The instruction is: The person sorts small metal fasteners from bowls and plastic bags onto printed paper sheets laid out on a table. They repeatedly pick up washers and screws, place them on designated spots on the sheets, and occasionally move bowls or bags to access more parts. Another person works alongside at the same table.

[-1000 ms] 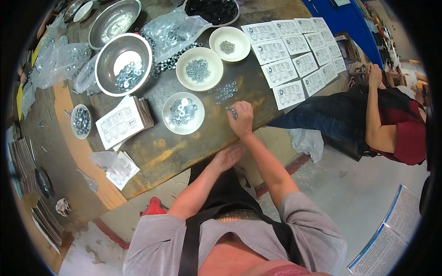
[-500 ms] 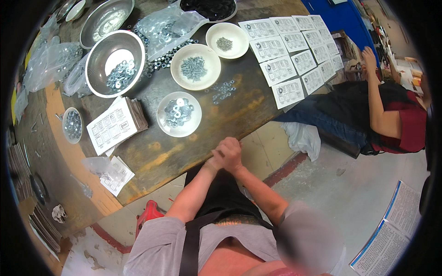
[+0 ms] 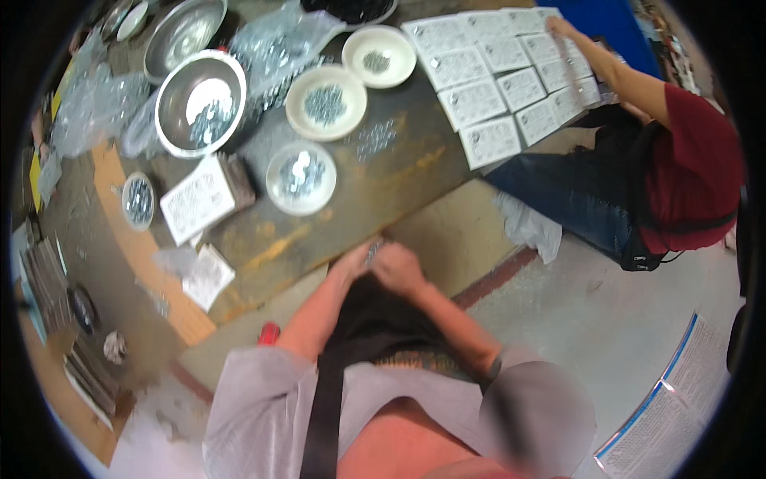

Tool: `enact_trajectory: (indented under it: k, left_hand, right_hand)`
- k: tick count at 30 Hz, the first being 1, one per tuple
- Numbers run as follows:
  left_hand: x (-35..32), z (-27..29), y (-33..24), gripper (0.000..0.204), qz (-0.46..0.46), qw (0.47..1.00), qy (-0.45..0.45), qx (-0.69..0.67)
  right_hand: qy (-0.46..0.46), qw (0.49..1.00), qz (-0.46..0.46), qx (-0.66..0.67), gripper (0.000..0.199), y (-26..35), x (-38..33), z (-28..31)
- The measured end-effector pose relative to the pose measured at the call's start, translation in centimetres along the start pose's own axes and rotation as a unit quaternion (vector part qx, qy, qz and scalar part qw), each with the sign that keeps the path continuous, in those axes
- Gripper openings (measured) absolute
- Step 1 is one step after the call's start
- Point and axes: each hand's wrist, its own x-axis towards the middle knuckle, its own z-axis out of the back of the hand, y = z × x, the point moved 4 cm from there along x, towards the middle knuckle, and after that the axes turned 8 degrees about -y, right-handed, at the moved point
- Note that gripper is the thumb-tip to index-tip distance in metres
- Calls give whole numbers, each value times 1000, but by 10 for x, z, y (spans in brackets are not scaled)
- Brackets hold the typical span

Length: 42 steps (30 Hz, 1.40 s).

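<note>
In the head view, the person's left hand point(image 3: 351, 262) and right hand point(image 3: 397, 267) meet just in front of the near edge of the table point(image 3: 415, 180), above the black apron point(image 3: 367, 319). Their fingers are bent and brought together, with a few small shiny metal pieces point(image 3: 372, 253) between them; motion blur hides the fingertips, so I cannot tell which hand pinches the pieces or how tightly either is closed.

Beyond the hands stands a white bowl point(image 3: 307, 209) of flat washers. To its upper right, a scatter of loose metal pieces point(image 3: 375, 140) lies directly on the tabletop. Farther back are a bowl of screws point(image 3: 351, 100) and, just beside it, a bowl of finer hardware point(image 3: 403, 60). A steel basin point(image 3: 169, 96) with washers sits to the left, above a stack of printed cards point(image 3: 199, 199).

On the right, printed sheets point(image 3: 488, 142) lie in rows, and a co-worker's hand point(image 3: 562, 29) reaches over their far end.
</note>
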Motion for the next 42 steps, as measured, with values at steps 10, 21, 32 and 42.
enact_trajectory:
  k: [10,21,32,42]
  left_hand:
    - [-37,-32,-16,32,32,987,-144,61]
    - [-82,-227,-75,38,-36,974,129,-181]
    - [-51,-316,-78,42,-90,973,146,-154]
    - [20,-336,-80,32,-80,970,47,-226]
  right_hand:
    - [-19,912,-307,271,11,-97,52,48]
    - [-265,917,-211,210,12,-18,47,146]
    - [-244,961,-130,-31,21,-33,75,199]
    - [-169,968,-136,-126,16,-105,108,216]
